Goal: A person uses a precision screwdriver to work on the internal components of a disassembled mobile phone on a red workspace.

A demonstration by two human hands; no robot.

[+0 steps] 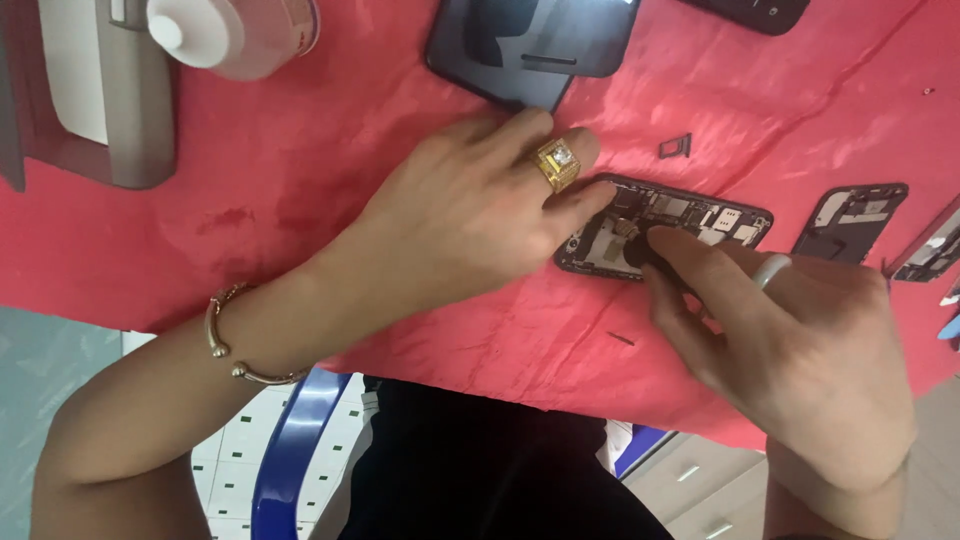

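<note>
Red cloth (300, 180) carries the opened phone (690, 215); my left hand (470, 215) pins its end flat while my right hand (790, 350) pinches a dark tool (650, 250) inside. Next calls for steady, gentle pressure.

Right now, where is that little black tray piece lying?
In the head view, the small black tray lies on the red cloth, upper right of centre, just above the opened phone and right of the left hand.

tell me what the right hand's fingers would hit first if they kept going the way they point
The right hand points up-left, its fingers pinching a dark tool already on the opened phone. Straight on, they would probably meet the left hand's fingers holding the phone's edge, though depth is unclear.
</note>
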